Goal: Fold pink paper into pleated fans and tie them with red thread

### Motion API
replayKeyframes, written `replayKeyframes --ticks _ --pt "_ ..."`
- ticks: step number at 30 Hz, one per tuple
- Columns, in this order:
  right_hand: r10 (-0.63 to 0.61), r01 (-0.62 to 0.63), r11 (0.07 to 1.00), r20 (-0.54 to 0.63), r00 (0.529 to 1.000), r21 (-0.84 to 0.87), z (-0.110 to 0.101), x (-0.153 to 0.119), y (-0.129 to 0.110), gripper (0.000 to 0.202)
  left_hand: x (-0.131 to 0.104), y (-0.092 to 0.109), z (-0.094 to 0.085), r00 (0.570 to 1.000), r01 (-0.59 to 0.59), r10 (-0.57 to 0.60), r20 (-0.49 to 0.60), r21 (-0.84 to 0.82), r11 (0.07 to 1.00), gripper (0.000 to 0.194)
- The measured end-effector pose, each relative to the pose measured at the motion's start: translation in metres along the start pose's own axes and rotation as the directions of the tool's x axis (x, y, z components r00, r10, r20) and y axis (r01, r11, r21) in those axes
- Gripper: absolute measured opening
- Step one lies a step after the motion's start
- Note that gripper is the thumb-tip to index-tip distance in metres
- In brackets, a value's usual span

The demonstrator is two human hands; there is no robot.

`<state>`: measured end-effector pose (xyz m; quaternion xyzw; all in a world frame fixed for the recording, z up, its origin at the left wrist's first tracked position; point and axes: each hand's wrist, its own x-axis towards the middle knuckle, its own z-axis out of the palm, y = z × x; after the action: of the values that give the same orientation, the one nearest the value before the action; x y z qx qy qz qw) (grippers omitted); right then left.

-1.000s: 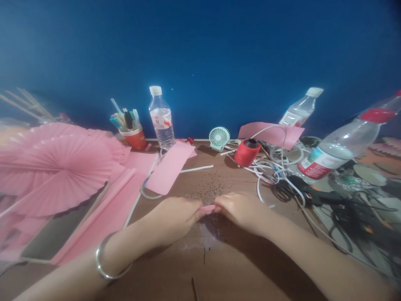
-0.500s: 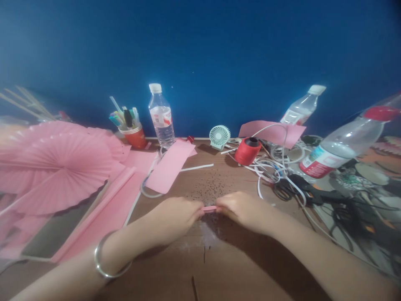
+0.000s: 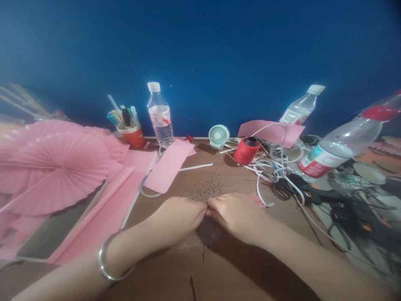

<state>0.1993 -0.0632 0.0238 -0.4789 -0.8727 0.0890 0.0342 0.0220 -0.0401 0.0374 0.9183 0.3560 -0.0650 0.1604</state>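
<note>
Fingertip to fingertip, my left hand [image 3: 184, 213] and my right hand [image 3: 236, 213] meet low over the middle of the table. Both are closed in a pinch on folded pink paper, most of which their fingers cover. A pleated end of the pink paper [image 3: 257, 200] shows past the far side of my right hand. Small dark specks [image 3: 211, 184] lie scattered on the wood just beyond my fingers. A flat pink paper piece [image 3: 169, 167] is ahead of my left hand.
Pleated pink paper fans [image 3: 59, 163] and pink sheets [image 3: 103, 213] fill the left. Behind stand a cup of pens [image 3: 133, 136], a water bottle [image 3: 161, 121], a small fan [image 3: 219, 136] and a red thread spool [image 3: 247, 151]. Cables [image 3: 275, 167] and a larger bottle [image 3: 338, 146] crowd the right.
My hands have come together, closing the gap where a pink paper strip showed between them. A pleated paper end now shows beyond my right hand.
</note>
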Motion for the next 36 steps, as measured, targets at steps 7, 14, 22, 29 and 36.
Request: replayKeyframes --ticks 7,14,22,29,36 --pt "0.066 -0.067 0.998 0.08 0.995 0.012 -0.008 -0.003 0.031 0.022 -0.003 -0.012 -0.007 0.997 0.077 -0.078 -0.012 -0.072 0.994 0.039" --pt "0.085 -0.1 0.99 0.137 0.987 0.101 -0.002 -0.002 0.042 0.026 -0.004 -0.028 -0.002 0.995 0.099 -0.102 -0.015 -0.12 0.988 0.041" --pt "0.075 -0.123 0.921 0.144 0.987 0.369 -0.013 -0.002 0.064 0.028 -0.004 -0.044 -0.017 0.994 0.112 -0.103 0.046 -0.296 0.949 0.038" --pt "0.123 -0.213 0.712 0.18 0.976 0.669 -0.012 -0.003 0.087 0.03 -0.002 -0.068 -0.017 0.985 0.139 -0.052 0.166 -0.566 0.812 0.037" --pt "0.105 -0.215 0.61 0.192 0.976 0.763 -0.008 -0.006 0.102 0.031 -0.007 -0.075 -0.027 0.982 0.19 -0.115 0.152 -0.755 0.627 0.029"
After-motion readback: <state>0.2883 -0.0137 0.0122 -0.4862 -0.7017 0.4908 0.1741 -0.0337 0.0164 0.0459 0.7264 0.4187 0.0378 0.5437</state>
